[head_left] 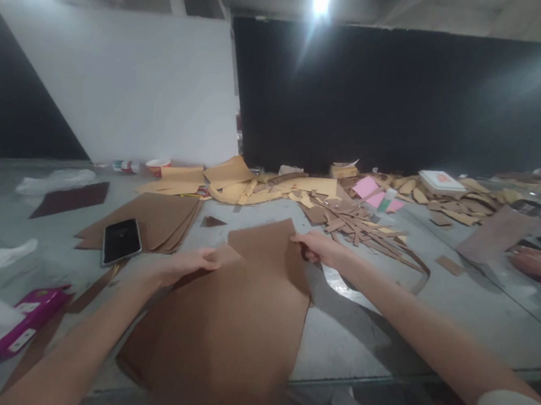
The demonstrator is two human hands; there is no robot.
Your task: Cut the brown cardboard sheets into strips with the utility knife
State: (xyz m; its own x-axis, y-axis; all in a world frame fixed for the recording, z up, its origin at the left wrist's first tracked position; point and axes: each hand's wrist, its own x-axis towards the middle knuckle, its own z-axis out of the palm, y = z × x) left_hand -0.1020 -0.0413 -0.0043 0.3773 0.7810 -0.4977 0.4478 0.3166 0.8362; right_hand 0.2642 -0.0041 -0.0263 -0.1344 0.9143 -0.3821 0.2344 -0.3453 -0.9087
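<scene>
A large brown cardboard sheet (pixel 233 327) lies in front of me on the grey table (pixel 347 339). My left hand (pixel 181 265) rests on its upper left edge, fingers stretched along the fold. My right hand (pixel 320 247) pinches the sheet's upper right corner, fingers curled around the edge. The far part of the sheet looks folded or raised.
A black phone (pixel 121 240) lies on a stack of brown sheets (pixel 157 219) at left. A magenta box (pixel 20 324) sits near the left edge. Cardboard strips and scraps (pixel 359 228) pile up at the back, with pink paper (pixel 366 188) and a white box (pixel 441 182).
</scene>
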